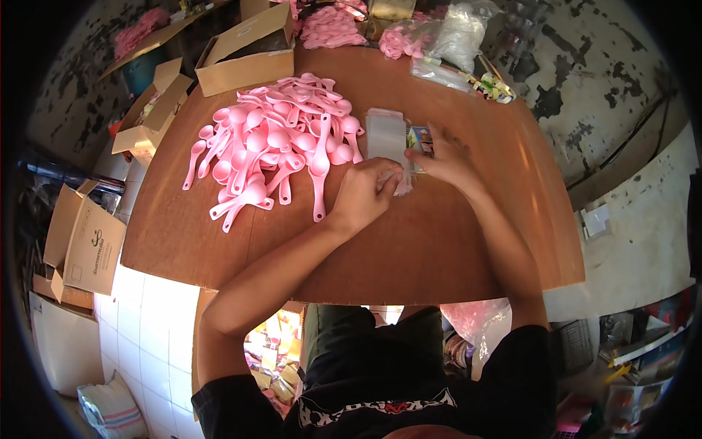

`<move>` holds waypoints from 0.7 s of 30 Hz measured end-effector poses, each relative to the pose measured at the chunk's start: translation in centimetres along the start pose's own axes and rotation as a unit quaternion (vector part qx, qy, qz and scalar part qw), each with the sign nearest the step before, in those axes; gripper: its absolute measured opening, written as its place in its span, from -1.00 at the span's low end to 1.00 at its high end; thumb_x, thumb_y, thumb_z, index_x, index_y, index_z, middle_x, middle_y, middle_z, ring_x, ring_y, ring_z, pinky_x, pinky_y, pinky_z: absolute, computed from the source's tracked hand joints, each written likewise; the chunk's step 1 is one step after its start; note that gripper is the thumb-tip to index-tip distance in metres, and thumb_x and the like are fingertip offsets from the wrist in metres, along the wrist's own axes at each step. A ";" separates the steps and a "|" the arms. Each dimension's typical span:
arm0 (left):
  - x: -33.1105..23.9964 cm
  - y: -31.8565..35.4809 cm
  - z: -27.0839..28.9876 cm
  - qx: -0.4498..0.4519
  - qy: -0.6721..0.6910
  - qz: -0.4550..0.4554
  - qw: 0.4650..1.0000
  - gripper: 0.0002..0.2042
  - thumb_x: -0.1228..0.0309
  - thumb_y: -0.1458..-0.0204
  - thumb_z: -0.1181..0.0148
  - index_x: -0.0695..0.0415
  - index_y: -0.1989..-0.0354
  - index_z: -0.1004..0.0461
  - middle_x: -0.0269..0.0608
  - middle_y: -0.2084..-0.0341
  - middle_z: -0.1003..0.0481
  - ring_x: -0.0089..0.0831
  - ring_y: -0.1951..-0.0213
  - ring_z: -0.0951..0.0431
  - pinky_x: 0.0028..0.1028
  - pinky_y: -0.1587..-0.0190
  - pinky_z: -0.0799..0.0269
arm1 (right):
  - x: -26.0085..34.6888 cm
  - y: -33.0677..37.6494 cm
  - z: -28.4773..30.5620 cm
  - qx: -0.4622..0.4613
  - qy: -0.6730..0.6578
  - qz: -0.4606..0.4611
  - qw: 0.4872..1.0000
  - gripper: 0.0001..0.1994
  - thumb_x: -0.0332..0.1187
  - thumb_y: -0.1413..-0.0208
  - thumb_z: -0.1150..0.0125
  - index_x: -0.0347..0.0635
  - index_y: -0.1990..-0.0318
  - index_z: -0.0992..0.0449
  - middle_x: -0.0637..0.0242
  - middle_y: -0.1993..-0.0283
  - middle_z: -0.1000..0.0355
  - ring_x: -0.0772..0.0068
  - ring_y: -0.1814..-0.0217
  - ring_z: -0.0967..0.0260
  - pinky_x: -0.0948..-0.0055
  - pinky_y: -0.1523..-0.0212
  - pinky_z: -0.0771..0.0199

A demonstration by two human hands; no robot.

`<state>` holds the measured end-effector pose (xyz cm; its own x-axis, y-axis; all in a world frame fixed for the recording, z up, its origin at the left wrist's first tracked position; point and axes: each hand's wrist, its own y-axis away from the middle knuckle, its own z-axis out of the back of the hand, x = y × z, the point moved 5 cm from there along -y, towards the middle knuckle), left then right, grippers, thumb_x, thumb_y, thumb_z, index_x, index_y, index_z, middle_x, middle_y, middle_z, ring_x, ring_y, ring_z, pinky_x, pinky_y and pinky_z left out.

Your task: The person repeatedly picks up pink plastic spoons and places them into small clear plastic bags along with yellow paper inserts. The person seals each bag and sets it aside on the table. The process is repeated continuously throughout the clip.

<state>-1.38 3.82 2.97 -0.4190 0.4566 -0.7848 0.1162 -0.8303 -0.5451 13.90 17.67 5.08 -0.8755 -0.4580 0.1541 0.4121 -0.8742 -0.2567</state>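
My left hand (pixel 369 192) is closed in a pinch at the near end of the clear plastic bags, with a bit of thin clear plastic (pixel 404 183) at its fingertips. A flat stack of clear plastic bags (pixel 385 133) lies just beyond it on the brown table (pixel 307 249). To the right, my right hand (pixel 447 159) has its thumb and fingers apart, the fingers somewhat blurred. It hovers over or touches a small stack of colourful printed cards (pixel 419 137), which it partly covers. Left of both hands spreads a large heap of pink plastic spoons (pixel 278 139).
An open cardboard box (pixel 245 66) stands at the table's far left edge. Bagged pink items (pixel 333 28) and a bag of clear plastic (pixel 462 33) lie along the far side. More cardboard boxes (pixel 91 238) stand on the left. A peeling wall (pixel 585 88) rises at right.
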 end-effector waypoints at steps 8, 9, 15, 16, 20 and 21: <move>0.2 -0.4 0.2 0.005 0.044 0.024 0.999 -0.83 0.58 -0.08 -0.23 0.30 0.16 -0.57 -0.05 0.28 -0.63 -0.37 0.24 -0.66 -0.45 0.16 -0.57 | 4.0 6.8 4.8 -0.042 -0.338 0.301 0.891 -0.73 -0.30 -0.19 -0.24 -0.29 0.06 -0.57 0.08 0.05 -0.52 0.11 -0.01 -0.48 0.28 -0.05 -0.44; 0.3 -0.5 0.0 0.013 0.049 0.030 0.998 -0.82 0.56 -0.09 -0.25 0.30 0.14 -0.57 -0.11 0.27 -0.63 -0.46 0.24 -0.64 -0.48 0.15 -0.54 | 3.5 6.6 4.3 -0.072 -0.346 0.275 0.894 -0.80 -0.36 -0.18 -0.25 -0.31 0.15 -0.59 0.12 0.18 -0.56 0.22 0.10 -0.53 0.31 0.04 -0.48; 1.5 -0.7 -0.8 0.048 0.097 0.078 0.991 -0.79 0.55 -0.10 -0.26 0.31 0.10 -0.55 -0.18 0.24 -0.62 -0.52 0.18 -0.60 -0.53 0.11 -0.51 | 1.4 5.6 1.9 -0.060 -0.445 0.167 0.878 -0.80 -0.35 -0.24 -0.18 -0.32 0.17 -0.59 0.09 0.25 -0.56 0.38 0.20 -0.53 0.44 0.15 -0.46; 1.8 -0.7 -1.0 0.057 0.118 0.100 0.986 -0.79 0.54 -0.11 -0.26 0.33 0.09 -0.55 -0.20 0.22 -0.62 -0.55 0.16 -0.59 -0.54 0.09 -0.51 | 1.2 5.6 2.0 -0.060 -0.446 0.166 0.877 -0.80 -0.35 -0.24 -0.18 -0.32 0.17 -0.59 0.09 0.25 -0.56 0.38 0.20 -0.53 0.44 0.15 -0.46; 1.9 -0.7 -0.7 0.038 0.124 0.116 0.985 -0.77 0.54 -0.11 -0.25 0.36 0.07 -0.54 -0.13 0.25 -0.63 -0.51 0.23 -0.61 -0.50 0.13 -0.53 | 0.0 5.3 3.5 -0.142 -0.256 0.182 0.939 -0.77 -0.29 -0.20 -0.19 -0.23 0.11 -0.61 0.14 0.13 -0.56 0.26 0.04 -0.48 0.26 -0.06 -0.38; 2.0 -0.8 -0.8 0.036 0.142 0.122 0.982 -0.77 0.55 -0.11 -0.25 0.35 0.07 -0.54 -0.14 0.24 -0.63 -0.51 0.22 -0.61 -0.51 0.11 -0.52 | 0.2 5.8 4.3 -0.229 -0.011 0.235 0.944 -0.75 -0.28 -0.18 -0.20 -0.20 0.08 -0.62 0.17 0.08 -0.56 0.21 -0.04 -0.45 0.17 -0.15 -0.32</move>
<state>-1.60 5.69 1.60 -0.1175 0.3031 -0.9457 0.1138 -0.9419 -0.3161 17.20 11.82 7.71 -0.6156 -0.7857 -0.0607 0.5964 -0.4142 -0.6875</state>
